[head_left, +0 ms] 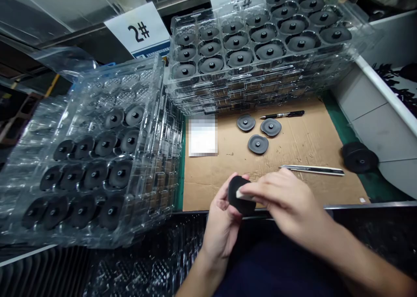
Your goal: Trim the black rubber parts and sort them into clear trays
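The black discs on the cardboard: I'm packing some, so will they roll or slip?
The disc looks fairly stiff, holding its flat shape on the cardboard. Lying flat, it probably won't roll, though its round rim might if stood on edge. Its matte face likely isn't slippery.

The bare left hand [221, 219] is raised and cupped, palm turned toward the right, its fingers curled upward. The bare right hand [280, 197] reaches in from the lower right, palm down, with its straight, close-set fingers [260, 187] extended leftward just beside the left hand. Both bare forearms [368, 262] angle in from the bottom edge.
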